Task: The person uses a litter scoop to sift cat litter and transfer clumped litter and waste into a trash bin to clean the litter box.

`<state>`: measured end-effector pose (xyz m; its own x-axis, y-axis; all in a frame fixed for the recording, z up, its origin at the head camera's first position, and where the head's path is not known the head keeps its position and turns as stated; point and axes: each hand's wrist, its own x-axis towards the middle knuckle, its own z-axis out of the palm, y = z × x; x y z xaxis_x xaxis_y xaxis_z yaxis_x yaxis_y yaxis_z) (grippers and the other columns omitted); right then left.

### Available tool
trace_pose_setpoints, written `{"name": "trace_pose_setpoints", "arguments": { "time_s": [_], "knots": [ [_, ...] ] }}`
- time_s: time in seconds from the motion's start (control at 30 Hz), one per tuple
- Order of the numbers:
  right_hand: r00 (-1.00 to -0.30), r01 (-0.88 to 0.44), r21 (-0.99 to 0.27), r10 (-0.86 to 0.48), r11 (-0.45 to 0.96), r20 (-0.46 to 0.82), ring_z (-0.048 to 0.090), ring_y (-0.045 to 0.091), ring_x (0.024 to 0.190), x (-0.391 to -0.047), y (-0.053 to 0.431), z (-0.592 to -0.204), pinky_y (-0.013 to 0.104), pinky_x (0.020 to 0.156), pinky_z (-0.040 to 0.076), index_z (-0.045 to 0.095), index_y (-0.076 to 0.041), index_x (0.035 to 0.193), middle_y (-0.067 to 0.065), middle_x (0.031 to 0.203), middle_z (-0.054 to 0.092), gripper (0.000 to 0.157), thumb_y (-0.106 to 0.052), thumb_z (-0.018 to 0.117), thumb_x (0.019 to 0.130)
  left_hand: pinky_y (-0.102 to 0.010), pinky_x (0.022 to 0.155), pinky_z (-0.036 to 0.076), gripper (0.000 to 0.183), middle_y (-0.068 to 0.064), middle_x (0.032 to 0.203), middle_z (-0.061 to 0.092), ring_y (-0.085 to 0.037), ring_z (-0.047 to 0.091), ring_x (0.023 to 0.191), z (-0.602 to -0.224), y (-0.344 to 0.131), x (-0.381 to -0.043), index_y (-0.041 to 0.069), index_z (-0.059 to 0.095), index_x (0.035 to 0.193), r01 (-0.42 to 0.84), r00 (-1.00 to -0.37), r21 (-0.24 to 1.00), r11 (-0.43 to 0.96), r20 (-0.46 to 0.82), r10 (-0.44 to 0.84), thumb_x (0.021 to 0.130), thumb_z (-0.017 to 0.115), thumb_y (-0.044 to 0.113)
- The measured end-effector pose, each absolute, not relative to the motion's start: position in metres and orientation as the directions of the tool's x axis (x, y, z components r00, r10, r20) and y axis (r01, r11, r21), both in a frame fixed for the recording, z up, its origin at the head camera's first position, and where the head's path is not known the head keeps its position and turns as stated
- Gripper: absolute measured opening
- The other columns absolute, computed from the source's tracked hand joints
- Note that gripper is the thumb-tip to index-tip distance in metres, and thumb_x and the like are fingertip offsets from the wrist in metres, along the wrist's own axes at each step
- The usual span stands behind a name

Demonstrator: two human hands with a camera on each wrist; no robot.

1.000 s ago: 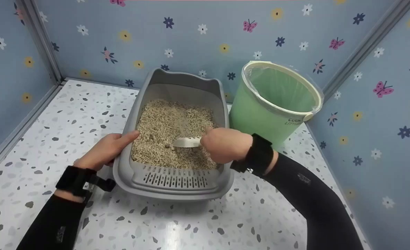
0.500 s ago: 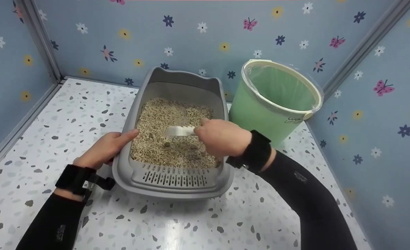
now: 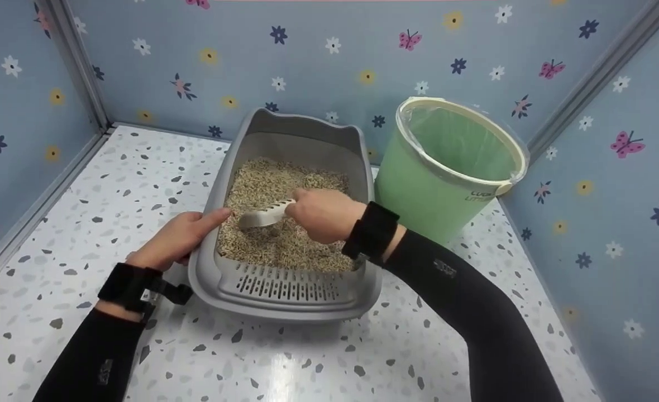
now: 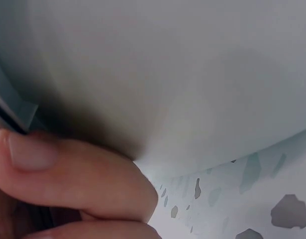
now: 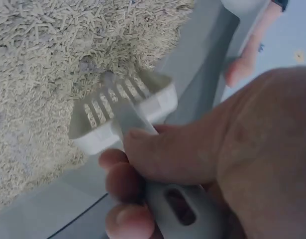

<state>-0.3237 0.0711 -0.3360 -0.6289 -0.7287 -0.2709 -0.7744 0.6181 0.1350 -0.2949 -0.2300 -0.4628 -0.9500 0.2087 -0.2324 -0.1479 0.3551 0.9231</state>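
A grey litter box (image 3: 285,310) holds tan pellet litter (image 3: 301,254). My left hand (image 3: 181,240) grips the box's left rim, thumb over the top. In the left wrist view its curled fingers (image 4: 83,174) lie against the underside of the rim. My right hand (image 3: 324,215) holds a white slotted litter scoop (image 3: 265,216) by the handle, over the left part of the litter. The right wrist view shows the thumb along the handle and the slotted scoop head (image 5: 123,109) right at the litter, near a few darker clumps.
A green bin (image 3: 424,190) lined with a clear bag stands right of the litter box, close to the back wall. Flower-patterned blue panels (image 3: 307,61) enclose the back and both sides of the speckled white table (image 3: 223,363).
My right hand has carried the scoop left and slightly away from me across the litter, and the scoop head now tilts down to the left. The left hand stays on the rim.
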Motion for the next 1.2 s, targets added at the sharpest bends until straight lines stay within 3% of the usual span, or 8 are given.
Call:
{"name": "trace_pose_setpoints", "arguments": {
  "time_s": [0.27, 0.47, 0.67, 0.83, 1.03, 1.2],
  "knots": [
    [-0.595, -0.792, 0.038, -0.758, 0.609, -0.265, 0.068, 0.027, 0.096, -0.312, 0.121, -0.311, 0.041, 0.086, 0.062, 0.079, -0.008, 0.133, 0.010, 0.111, 0.067, 0.049, 0.016, 0.067, 0.091, -0.033, 0.053, 0.061, 0.088, -0.012, 0.089, 0.077, -0.020, 0.073, 0.064, -0.462, -0.233, -0.296, -0.006, 0.060, 0.131, -0.149, -0.946, 0.918, 0.366, -0.241, 0.219, 0.108, 0.050, 0.078],
    [-0.597, -0.789, 0.032, -0.754, 0.613, -0.273, 0.071, 0.026, 0.098, -0.298, 0.150, -0.299, 0.041, 0.088, 0.064, 0.079, -0.008, 0.132, 0.011, 0.113, 0.070, 0.053, 0.018, 0.066, 0.087, -0.036, 0.055, 0.064, 0.085, -0.011, 0.090, 0.077, -0.022, 0.076, 0.066, -0.461, -0.235, -0.295, -0.008, 0.057, 0.134, -0.149, -0.946, 0.917, 0.369, -0.242, 0.218, 0.110, 0.049, 0.074],
    [-0.620, -0.773, 0.041, -0.741, 0.633, -0.259, 0.072, 0.026, 0.098, -0.291, 0.168, -0.286, 0.043, 0.089, 0.065, 0.083, -0.010, 0.128, 0.007, 0.112, 0.072, 0.057, 0.019, 0.068, 0.080, -0.028, 0.048, 0.054, 0.084, -0.009, 0.086, 0.076, -0.016, 0.068, 0.059, -0.463, -0.236, -0.295, -0.005, 0.059, 0.129, -0.159, -0.946, 0.913, 0.376, -0.250, 0.208, 0.109, 0.049, 0.076],
    [-0.642, -0.763, 0.078, -0.739, 0.642, -0.203, 0.073, 0.028, 0.095, -0.291, 0.176, -0.280, 0.046, 0.084, 0.065, 0.086, -0.012, 0.120, 0.008, 0.109, 0.075, 0.050, 0.015, 0.073, 0.080, -0.027, 0.046, 0.051, 0.085, -0.008, 0.084, 0.074, -0.014, 0.064, 0.057, -0.464, -0.235, -0.296, -0.004, 0.059, 0.128, -0.158, -0.948, 0.913, 0.376, -0.246, 0.201, 0.108, 0.049, 0.078],
    [-0.694, -0.720, 0.106, -0.703, 0.686, -0.156, 0.071, 0.029, 0.093, -0.299, 0.169, -0.287, 0.047, 0.082, 0.064, 0.084, -0.010, 0.124, 0.009, 0.107, 0.071, 0.048, 0.015, 0.069, 0.085, -0.028, 0.047, 0.053, 0.088, -0.007, 0.084, 0.073, -0.014, 0.066, 0.058, -0.463, -0.231, -0.297, -0.005, 0.058, 0.129, -0.153, -0.948, 0.913, 0.377, -0.243, 0.203, 0.107, 0.050, 0.079],
    [-0.737, -0.675, 0.192, -0.662, 0.712, -0.137, 0.070, 0.031, 0.089, -0.306, 0.153, -0.305, 0.050, 0.075, 0.065, 0.080, -0.006, 0.112, 0.012, 0.103, 0.070, 0.022, 0.005, 0.069, 0.096, -0.028, 0.047, 0.054, 0.088, -0.008, 0.085, 0.074, -0.015, 0.068, 0.059, -0.463, -0.230, -0.297, -0.005, 0.059, 0.130, -0.155, -0.946, 0.914, 0.374, -0.246, 0.211, 0.107, 0.049, 0.079]
  ]
}}
